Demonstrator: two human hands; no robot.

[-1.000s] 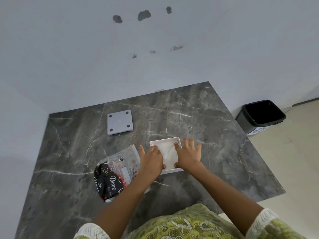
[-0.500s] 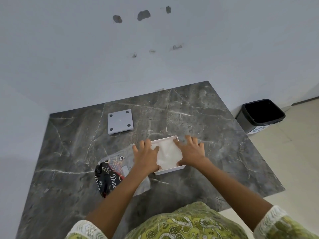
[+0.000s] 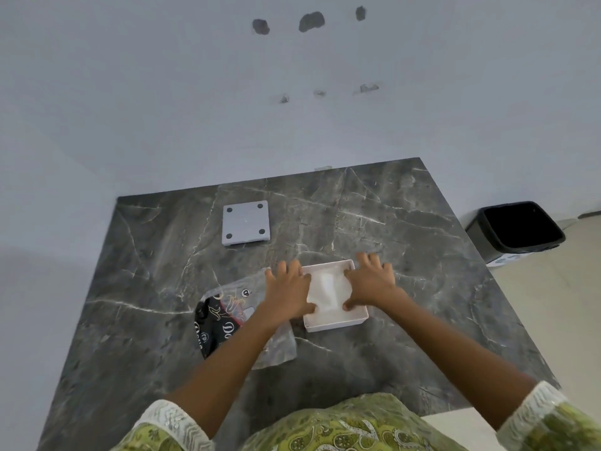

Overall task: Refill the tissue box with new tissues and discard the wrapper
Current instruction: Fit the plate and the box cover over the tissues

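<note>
Head view showed me a dark marble bench [image 3: 374, 362] set against a pale wall. Furthest left lay the wrapper [image 3: 227, 315], a crinkled clear and black plastic pack, flat on the bench and partly hidden under my left forearm. Behind it, nearer the wall and well apart from the rest, sat the grey square lid [image 3: 246, 222], its underside up with four dark dots at the corners. My left hand [image 3: 287, 291] rested with fingers spread over the left edge of the tissue box [image 3: 338, 322], its grip loose and closed on nothing, the thumb pressing down on the tissues [image 3: 328, 289] inside. The white tissue box stood open just beside the wrapper, and the white stack filled it. My right hand [image 3: 370, 283] lay likewise on the box's right edge, fingers splayed and unclenched, thumb on the tissues. Far right, on the floor beyond the bench, stood a black bin [image 3: 517, 231] with its mouth open.
</note>
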